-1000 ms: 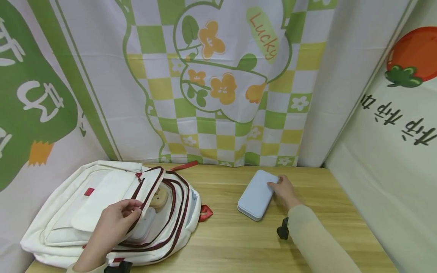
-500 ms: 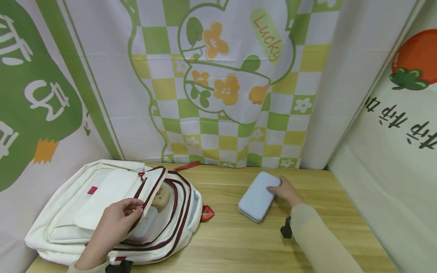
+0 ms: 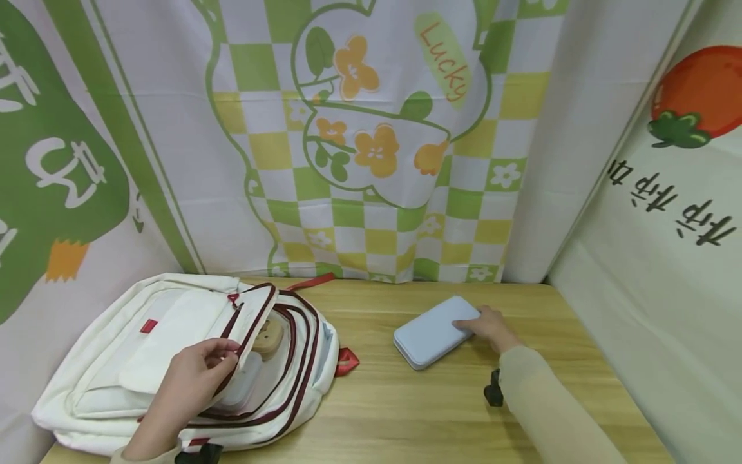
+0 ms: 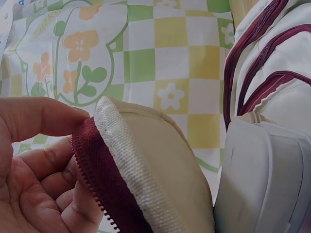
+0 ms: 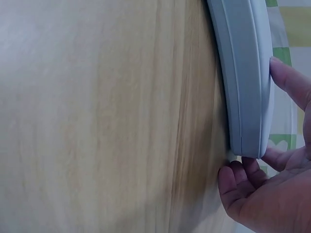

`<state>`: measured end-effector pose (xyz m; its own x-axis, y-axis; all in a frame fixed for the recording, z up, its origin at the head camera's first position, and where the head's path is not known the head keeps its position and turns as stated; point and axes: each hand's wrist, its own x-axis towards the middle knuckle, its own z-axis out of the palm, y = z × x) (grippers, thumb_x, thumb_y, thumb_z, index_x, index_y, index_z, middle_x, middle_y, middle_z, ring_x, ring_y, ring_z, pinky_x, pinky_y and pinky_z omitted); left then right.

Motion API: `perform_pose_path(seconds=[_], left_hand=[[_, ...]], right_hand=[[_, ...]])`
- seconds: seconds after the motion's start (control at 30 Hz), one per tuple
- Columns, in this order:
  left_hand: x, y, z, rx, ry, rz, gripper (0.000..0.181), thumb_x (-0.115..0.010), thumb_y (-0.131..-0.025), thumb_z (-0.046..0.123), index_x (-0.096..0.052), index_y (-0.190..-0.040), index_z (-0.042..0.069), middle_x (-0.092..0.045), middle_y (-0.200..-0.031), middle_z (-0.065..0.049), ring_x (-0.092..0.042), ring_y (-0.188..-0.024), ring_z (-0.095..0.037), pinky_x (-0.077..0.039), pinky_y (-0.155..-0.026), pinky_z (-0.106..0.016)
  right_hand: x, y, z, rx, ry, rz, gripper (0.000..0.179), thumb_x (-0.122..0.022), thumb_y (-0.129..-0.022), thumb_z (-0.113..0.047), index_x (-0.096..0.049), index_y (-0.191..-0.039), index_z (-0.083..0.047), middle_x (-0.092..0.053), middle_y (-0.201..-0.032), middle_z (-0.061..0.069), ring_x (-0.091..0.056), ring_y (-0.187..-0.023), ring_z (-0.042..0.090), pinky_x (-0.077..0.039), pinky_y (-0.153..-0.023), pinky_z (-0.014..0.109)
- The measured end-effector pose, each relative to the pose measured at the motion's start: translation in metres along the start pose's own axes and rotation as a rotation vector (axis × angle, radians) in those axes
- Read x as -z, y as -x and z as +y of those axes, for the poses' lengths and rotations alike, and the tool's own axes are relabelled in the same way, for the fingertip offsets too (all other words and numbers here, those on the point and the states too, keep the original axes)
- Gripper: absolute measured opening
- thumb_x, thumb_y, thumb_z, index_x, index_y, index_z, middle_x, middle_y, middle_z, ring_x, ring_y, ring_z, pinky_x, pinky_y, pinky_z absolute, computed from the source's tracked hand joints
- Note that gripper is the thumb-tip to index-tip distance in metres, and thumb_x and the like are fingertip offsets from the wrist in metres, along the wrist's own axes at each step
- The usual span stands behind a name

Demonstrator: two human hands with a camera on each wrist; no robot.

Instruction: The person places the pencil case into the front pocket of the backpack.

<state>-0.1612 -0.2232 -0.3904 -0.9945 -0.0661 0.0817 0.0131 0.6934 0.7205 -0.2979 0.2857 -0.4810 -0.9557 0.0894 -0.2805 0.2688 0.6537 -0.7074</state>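
A white backpack (image 3: 101, 361) with maroon zips lies on the left of the table, its front pocket unzipped. My left hand (image 3: 197, 377) pinches the pocket flap's zipped edge (image 4: 92, 155) between thumb and finger and holds it up. Inside the pocket sit a tan item with a small face (image 3: 268, 338) and a pale translucent box (image 3: 240, 386). On the right, my right hand (image 3: 489, 327) grips the far right end of a light blue flat case (image 3: 431, 335). Its thumb lies on the top face, and the other fingers curl at the end, seen in the right wrist view.
The wooden table (image 3: 371, 412) extends between backpack and case. A red strap loop (image 3: 346, 361) sticks out from the bag's right side. Patterned curtain cloth (image 3: 382, 245) hangs along the back edge, with printed cloth at both sides.
The light blue case has turned on the table, its near end swinging left while its far end shifts right with my right hand. The left hand stays on the flap.
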Motion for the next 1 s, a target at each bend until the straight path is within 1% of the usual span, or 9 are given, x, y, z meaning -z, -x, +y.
perform_pose_path(seconds=[0.23, 0.3, 0.43, 0.5, 0.53, 0.67, 0.8, 0.9, 1.0], left_hand=[[-0.001, 0.001, -0.002, -0.008, -0.017, -0.006, 0.02, -0.067, -0.093, 0.008, -0.074, -0.108, -0.001, -0.071, -0.085, 0.0, -0.06, -0.076, -0.011, -0.048, -0.066, -0.026], [-0.001, 0.0, -0.004, -0.018, -0.022, -0.002, 0.02, -0.068, -0.093, 0.009, -0.074, -0.108, -0.001, -0.071, -0.085, 0.0, -0.06, -0.076, -0.01, -0.048, -0.066, -0.026], [0.0, 0.0, -0.004, -0.016, -0.029, -0.005, 0.02, -0.067, -0.093, 0.009, -0.074, -0.109, -0.001, -0.072, -0.086, 0.0, -0.061, -0.077, -0.011, -0.048, -0.067, -0.026], [0.001, 0.0, -0.004, -0.008, -0.032, -0.011, 0.021, -0.067, -0.094, 0.009, -0.074, -0.11, -0.001, -0.072, -0.087, -0.001, -0.062, -0.079, -0.012, -0.048, -0.068, -0.026], [0.001, 0.0, -0.003, -0.002, -0.033, -0.015, 0.021, -0.067, -0.094, 0.01, -0.074, -0.11, -0.001, -0.072, -0.088, -0.001, -0.062, -0.08, -0.013, -0.048, -0.069, -0.027], [0.001, 0.0, -0.003, -0.003, -0.032, -0.018, 0.021, -0.067, -0.095, 0.01, -0.074, -0.111, -0.001, -0.072, -0.089, -0.002, -0.063, -0.082, -0.014, -0.049, -0.07, -0.027], [0.0, 0.0, -0.002, -0.006, -0.032, -0.015, 0.021, -0.067, -0.094, 0.01, -0.074, -0.11, -0.001, -0.072, -0.088, -0.001, -0.062, -0.08, -0.012, -0.049, -0.069, -0.026], [-0.001, 0.0, -0.002, -0.002, -0.033, -0.015, 0.021, -0.067, -0.093, 0.009, -0.074, -0.11, -0.001, -0.072, -0.088, -0.001, -0.062, -0.08, -0.012, -0.048, -0.069, -0.026], [-0.001, 0.001, -0.002, -0.004, -0.033, -0.014, 0.021, -0.067, -0.093, 0.009, -0.074, -0.11, -0.001, -0.072, -0.088, -0.001, -0.062, -0.08, -0.012, -0.048, -0.069, -0.026]], right_hand=[[0.002, 0.011, 0.008, 0.004, -0.005, 0.022, 0.084, -0.075, -0.094, -0.03, -0.03, -0.138, 0.025, -0.035, -0.141, 0.046, -0.039, -0.13, 0.057, -0.035, -0.11, 0.061], [0.001, 0.014, 0.01, 0.004, -0.013, 0.039, 0.077, -0.076, -0.093, -0.03, -0.037, -0.131, 0.024, -0.045, -0.129, 0.043, -0.05, -0.115, 0.051, -0.044, -0.102, 0.056], [-0.001, 0.017, 0.014, 0.01, -0.042, 0.061, 0.072, -0.079, -0.09, -0.028, -0.043, -0.126, 0.023, -0.049, -0.119, 0.038, -0.051, -0.105, 0.043, -0.047, -0.096, 0.052], [0.0, 0.017, 0.018, 0.016, -0.031, 0.045, 0.073, -0.079, -0.09, -0.027, -0.043, -0.128, 0.024, -0.048, -0.122, 0.04, -0.052, -0.109, 0.045, -0.046, -0.099, 0.053], [0.002, 0.018, 0.019, 0.012, -0.027, 0.024, 0.08, -0.079, -0.09, -0.026, -0.038, -0.135, 0.026, -0.042, -0.134, 0.044, -0.046, -0.121, 0.05, -0.042, -0.105, 0.056], [0.011, 0.019, 0.021, -0.053, -0.053, -0.065, 0.09, -0.078, -0.09, -0.022, -0.026, -0.143, 0.028, -0.031, -0.147, 0.044, -0.04, -0.132, 0.051, -0.042, -0.107, 0.056], [0.02, 0.022, 0.019, -0.122, -0.093, -0.11, 0.09, -0.079, -0.089, -0.022, -0.025, -0.143, 0.028, -0.037, -0.145, 0.04, -0.047, -0.127, 0.044, -0.049, -0.101, 0.048], [0.024, 0.025, 0.019, -0.127, -0.083, -0.117, 0.069, -0.08, -0.089, -0.022, -0.042, -0.124, 0.024, -0.05, -0.123, 0.031, -0.053, -0.107, 0.034, -0.053, -0.089, 0.039], [0.025, 0.028, 0.02, -0.126, -0.09, -0.117, 0.043, -0.08, -0.089, -0.021, -0.047, -0.097, 0.006, -0.049, -0.099, 0.015, -0.049, -0.09, 0.025, -0.051, -0.077, 0.032]])
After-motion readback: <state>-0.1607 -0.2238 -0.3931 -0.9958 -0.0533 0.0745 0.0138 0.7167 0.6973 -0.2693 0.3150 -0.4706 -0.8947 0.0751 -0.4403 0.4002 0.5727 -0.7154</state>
